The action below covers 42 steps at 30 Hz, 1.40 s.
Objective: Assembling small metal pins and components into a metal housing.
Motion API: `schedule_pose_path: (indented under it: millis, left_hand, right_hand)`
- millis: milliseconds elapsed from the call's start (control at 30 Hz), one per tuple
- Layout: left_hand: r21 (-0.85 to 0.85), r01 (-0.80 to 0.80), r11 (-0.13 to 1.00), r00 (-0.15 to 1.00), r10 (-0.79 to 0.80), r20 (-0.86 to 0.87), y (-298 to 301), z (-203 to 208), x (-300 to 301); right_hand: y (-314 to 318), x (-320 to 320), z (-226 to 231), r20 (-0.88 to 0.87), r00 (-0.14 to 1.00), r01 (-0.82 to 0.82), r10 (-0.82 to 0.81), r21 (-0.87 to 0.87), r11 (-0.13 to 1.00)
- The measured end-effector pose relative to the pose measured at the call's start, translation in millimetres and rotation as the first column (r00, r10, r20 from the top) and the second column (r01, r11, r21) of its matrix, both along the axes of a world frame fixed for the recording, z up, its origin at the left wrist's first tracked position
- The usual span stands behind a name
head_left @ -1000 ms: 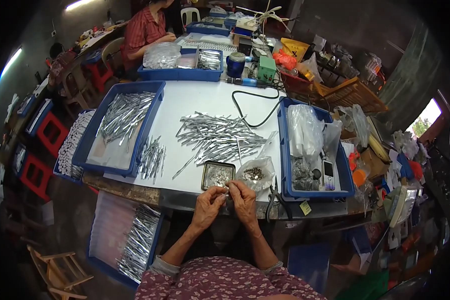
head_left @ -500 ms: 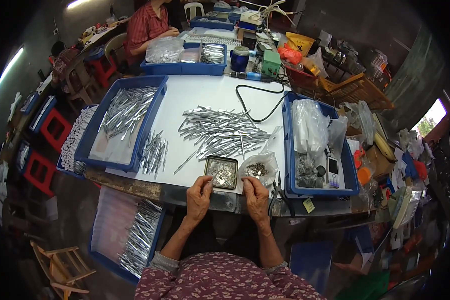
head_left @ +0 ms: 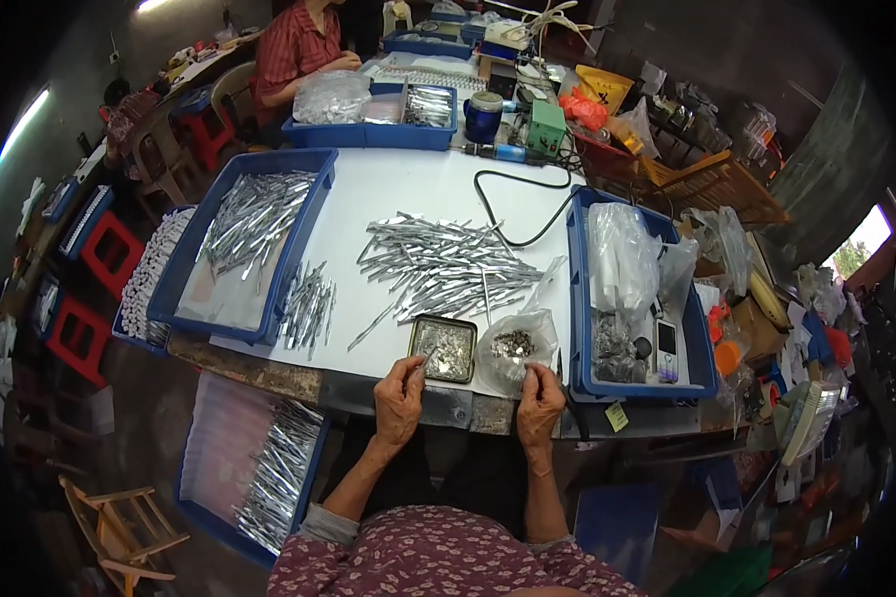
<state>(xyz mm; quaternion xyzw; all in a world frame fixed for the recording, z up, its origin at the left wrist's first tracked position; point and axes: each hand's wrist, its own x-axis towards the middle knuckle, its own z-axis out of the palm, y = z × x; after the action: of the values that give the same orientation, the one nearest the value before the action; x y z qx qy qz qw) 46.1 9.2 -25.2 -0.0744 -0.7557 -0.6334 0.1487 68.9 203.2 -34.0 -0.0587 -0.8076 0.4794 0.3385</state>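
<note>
My left hand (head_left: 398,406) is closed in a pinch at the near edge of a shallow square tin (head_left: 471,348) of small shiny metal bits. A small thin metal piece (head_left: 428,356) shows at its fingertips. My right hand (head_left: 541,406) has its fingers closed beside the near right edge of a clear plastic bag (head_left: 540,333) with small dark and brassy parts in it. What those fingers hold, if anything, is hidden. The pliers (head_left: 575,416) are partly covered by my right hand; a black handle shows. Beyond the tin lies a loose heap of slim silvery metal pieces (head_left: 438,264).
Left on the table, a blue tray (head_left: 319,204) holds similar pieces, with a small pile (head_left: 311,308) beside it. A blue tray (head_left: 579,298) of bags stands right. A black cable (head_left: 483,204) curves behind the heap. Another person (head_left: 299,50) sits far left.
My right hand has moved right, from the bag's near left side over to the pliers. My left hand stays by the tin and has shifted slightly.
</note>
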Motion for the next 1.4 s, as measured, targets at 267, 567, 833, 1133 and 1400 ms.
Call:
schedule_pose_path:
  millis: [267,567,833,1133,1400]
  left_hand:
    - [-0.024,-0.042,0.999,0.999,0.041,-0.025,-0.1,3.9,3.1]
    - [-0.024,-0.053,0.998,0.998,0.052,-0.032,-0.1,2.0,5.9]
    - [-0.019,-0.042,0.999,0.999,0.041,-0.035,-0.5,4.1,3.0]
    - [-0.015,-0.05,0.999,0.998,0.049,-0.042,-1.1,0.4,7.1]
    - [-0.005,-0.045,0.999,0.998,0.045,-0.033,-2.8,-0.2,3.5]
  right_hand:
    - [-1.3,-0.9,6.2,0.056,0.996,-0.069,0.075,-0.1,0.993]
    - [-12.0,3.1,36.3,0.116,0.987,-0.088,0.111,-0.188,0.978]
    - [-15.2,-22.6,46.7,0.113,0.978,-0.148,0.173,-0.198,0.969]
    - [-6.9,-25.3,29.0,0.282,0.955,-0.088,0.096,-0.041,0.995]
    - [-3.9,-34.8,37.6,0.215,0.976,-0.076,0.024,0.233,0.969]
